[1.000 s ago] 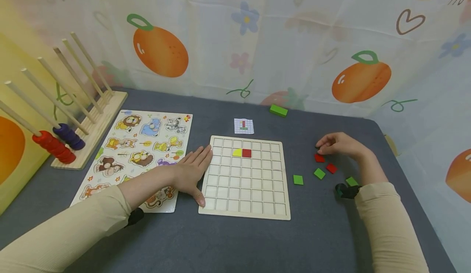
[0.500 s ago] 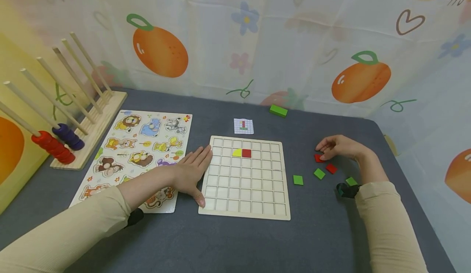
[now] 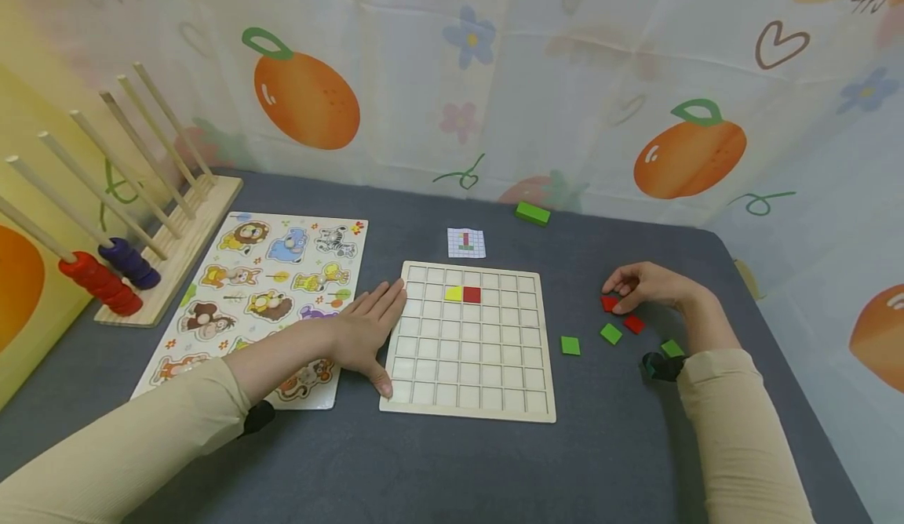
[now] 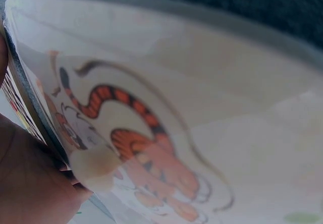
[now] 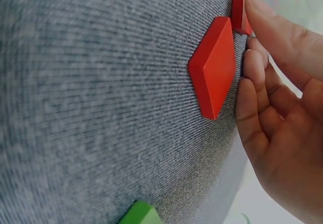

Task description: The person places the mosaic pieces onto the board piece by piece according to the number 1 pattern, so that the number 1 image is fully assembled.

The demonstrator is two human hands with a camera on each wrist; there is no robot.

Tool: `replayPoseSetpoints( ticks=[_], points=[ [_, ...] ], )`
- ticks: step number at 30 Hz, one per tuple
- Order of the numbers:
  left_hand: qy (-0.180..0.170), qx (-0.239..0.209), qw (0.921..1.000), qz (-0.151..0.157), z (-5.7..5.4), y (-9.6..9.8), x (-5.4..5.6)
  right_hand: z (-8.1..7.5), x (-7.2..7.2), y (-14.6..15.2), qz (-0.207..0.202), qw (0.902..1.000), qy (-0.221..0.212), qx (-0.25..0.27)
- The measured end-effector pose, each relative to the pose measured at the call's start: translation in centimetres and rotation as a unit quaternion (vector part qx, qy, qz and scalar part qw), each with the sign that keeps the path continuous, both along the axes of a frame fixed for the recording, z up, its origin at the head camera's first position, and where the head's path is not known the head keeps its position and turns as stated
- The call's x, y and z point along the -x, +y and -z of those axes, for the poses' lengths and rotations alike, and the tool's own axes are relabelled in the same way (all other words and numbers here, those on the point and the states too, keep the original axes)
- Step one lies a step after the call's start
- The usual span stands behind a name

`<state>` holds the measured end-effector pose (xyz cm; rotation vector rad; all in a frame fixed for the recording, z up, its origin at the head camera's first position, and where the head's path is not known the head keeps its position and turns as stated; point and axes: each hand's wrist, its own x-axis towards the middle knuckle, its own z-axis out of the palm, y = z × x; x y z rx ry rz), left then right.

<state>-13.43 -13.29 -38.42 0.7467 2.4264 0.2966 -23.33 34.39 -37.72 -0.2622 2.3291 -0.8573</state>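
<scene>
Flat on the left edge of a wooden grid board [image 3: 469, 414] lies my left hand [image 3: 363, 340], its fingers straight. A yellow tile [image 3: 453, 294] and a dark red tile [image 3: 472, 295] sit side by side in the grid's upper part. My right hand [image 3: 653, 285], fingers bent, has its thumb and a finger at a red tile [image 3: 609, 303] on the table; the thumb tip touches that tile [image 5: 239, 12] in the right wrist view. Another red tile [image 5: 214, 67] lies close beside the fingers. Two green tiles [image 3: 610, 334] [image 3: 570, 346] lie nearer the board.
Left of the board is an animal puzzle [image 3: 282, 261], partly under my left arm. Behind it stands a peg rack [image 3: 205, 218] with red and blue rings. A small grid card [image 3: 466, 243] and a green block [image 3: 533, 213] lie farther back. Another green tile [image 3: 672, 348] is by my right wrist.
My right thumb has moved down from beyond the red tile onto it, with the fingers spreading apart around it. The left hand stays on the board's edge.
</scene>
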Motion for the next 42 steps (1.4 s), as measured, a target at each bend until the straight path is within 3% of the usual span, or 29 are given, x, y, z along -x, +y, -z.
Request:
replayPoseSetpoints(
  ticks=[30, 37, 42],
  points=[
    [0.001, 0.006, 1.0000, 0.001, 0.3, -0.1, 0.1, 0.5, 0.1, -0.1, -0.024, 0.9990, 0.038, 0.003],
    [-0.002, -0.002, 1.0000, 0.005, 0.0, -0.1, 0.1, 0.4, 0.4, -0.5, -0.009, 0.9998, 0.009, 0.016],
    [0.000, 0.003, 1.0000, 0.005, 0.0, 0.0, 0.1, 0.2, 0.4, -1.0, -0.013, 0.9997, 0.021, 0.008]
  ],
)
